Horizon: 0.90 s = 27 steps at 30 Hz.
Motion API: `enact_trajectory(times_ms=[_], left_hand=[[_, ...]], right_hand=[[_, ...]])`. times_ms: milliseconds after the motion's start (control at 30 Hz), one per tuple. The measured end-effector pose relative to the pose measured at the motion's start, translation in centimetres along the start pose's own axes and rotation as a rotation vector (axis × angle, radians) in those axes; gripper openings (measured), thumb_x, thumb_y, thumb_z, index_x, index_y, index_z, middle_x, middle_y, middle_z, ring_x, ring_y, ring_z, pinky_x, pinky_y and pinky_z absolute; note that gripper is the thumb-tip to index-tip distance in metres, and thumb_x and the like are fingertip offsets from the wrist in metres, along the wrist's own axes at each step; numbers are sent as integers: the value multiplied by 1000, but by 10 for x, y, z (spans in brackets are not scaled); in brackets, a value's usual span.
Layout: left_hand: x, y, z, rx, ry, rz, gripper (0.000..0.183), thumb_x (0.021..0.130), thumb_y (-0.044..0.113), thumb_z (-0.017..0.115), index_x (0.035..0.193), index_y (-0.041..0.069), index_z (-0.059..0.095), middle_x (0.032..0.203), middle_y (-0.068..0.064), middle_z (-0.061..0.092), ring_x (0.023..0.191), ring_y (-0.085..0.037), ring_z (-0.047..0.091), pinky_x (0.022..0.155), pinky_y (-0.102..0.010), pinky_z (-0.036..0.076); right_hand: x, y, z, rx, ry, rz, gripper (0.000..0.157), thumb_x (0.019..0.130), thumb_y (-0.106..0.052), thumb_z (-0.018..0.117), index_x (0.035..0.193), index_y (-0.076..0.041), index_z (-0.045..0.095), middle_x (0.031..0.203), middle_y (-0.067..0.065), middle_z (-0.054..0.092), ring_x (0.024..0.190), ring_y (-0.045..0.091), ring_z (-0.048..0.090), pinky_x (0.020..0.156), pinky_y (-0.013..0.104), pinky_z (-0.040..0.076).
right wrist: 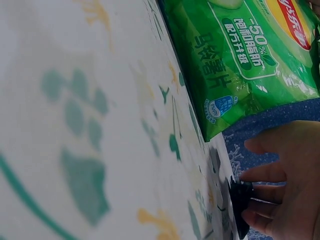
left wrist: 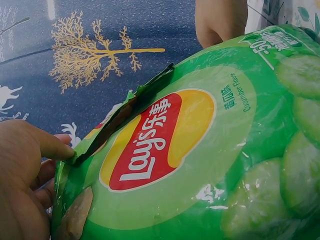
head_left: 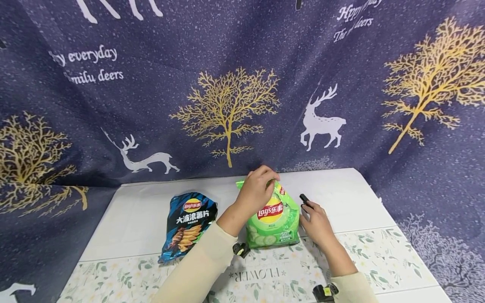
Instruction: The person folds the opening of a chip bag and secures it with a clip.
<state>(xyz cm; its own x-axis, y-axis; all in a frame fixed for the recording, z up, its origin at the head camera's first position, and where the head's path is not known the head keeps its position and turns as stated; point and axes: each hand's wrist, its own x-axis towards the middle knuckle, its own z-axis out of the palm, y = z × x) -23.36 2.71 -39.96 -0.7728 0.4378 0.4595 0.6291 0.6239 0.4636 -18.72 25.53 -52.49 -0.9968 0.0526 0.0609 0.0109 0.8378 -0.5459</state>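
A green Lay's cucumber chip bag (head_left: 270, 227) stands on the table with its top slit open and a flap folded over. My left hand (head_left: 257, 185) pinches the upper left corner by the opening; in the left wrist view, thumb and finger of that hand (left wrist: 30, 170) meet at the torn edge. Right of the bag, my right hand (head_left: 316, 221) reaches down to a slim black object (head_left: 304, 198) on the table. In the right wrist view, fingertips of this hand (right wrist: 280, 185) touch the black object (right wrist: 241, 202), with the thumb apart from it.
A dark blue Lay's chip bag (head_left: 189, 225) lies to the left, partly behind my left sleeve (head_left: 201, 265). The white table (head_left: 132, 219) has a floral runner (head_left: 113, 273) along its near part. A dark blue curtain (head_left: 242, 50) with trees and deer hangs behind.
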Motion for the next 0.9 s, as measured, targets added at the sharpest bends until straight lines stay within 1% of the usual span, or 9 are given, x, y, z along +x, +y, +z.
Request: enact_trajectory(times_ms=[233, 433, 667, 900], left_hand=[[-1, 0, -1, -10, -9, -4, 15, 101, 13, 61, 109, 19, 73, 110, 3, 64, 97, -13, 65, 97, -37, 49], [-1, 1, -2, -24, -6, 7, 16, 101, 12, 61, 109, 18, 73, 110, 2, 64, 96, -14, 65, 96, -38, 49], [0, 0, -1, -3, 12, 21, 16, 101, 12, 61, 109, 18, 73, 110, 2, 65, 95, -13, 65, 96, -37, 50], [-1, 1, -2, -11, 4, 15, 16, 101, 12, 61, 109, 17, 73, 110, 2, 64, 96, -14, 65, 96, -37, 49]], right_hand=[[0, 0, -1, 5, 11, -2, 53, 102, -23, 54, 142, 10, 50, 154, 30, 39, 143, 50, 36, 117, 63, 32], [0, -1, -3, 11, 13, -4, 53, 102, -23, 54, 143, 10, 49, 154, 29, 39, 144, 49, 35, 118, 62, 31], [0, -3, -5, 21, 24, -3, 55, 103, -26, 54, 144, 9, 48, 154, 29, 41, 143, 48, 36, 118, 62, 31], [-1, -5, -7, 57, 50, -10, 51, 103, -22, 55, 143, 9, 49, 152, 27, 44, 142, 47, 39, 117, 62, 32]])
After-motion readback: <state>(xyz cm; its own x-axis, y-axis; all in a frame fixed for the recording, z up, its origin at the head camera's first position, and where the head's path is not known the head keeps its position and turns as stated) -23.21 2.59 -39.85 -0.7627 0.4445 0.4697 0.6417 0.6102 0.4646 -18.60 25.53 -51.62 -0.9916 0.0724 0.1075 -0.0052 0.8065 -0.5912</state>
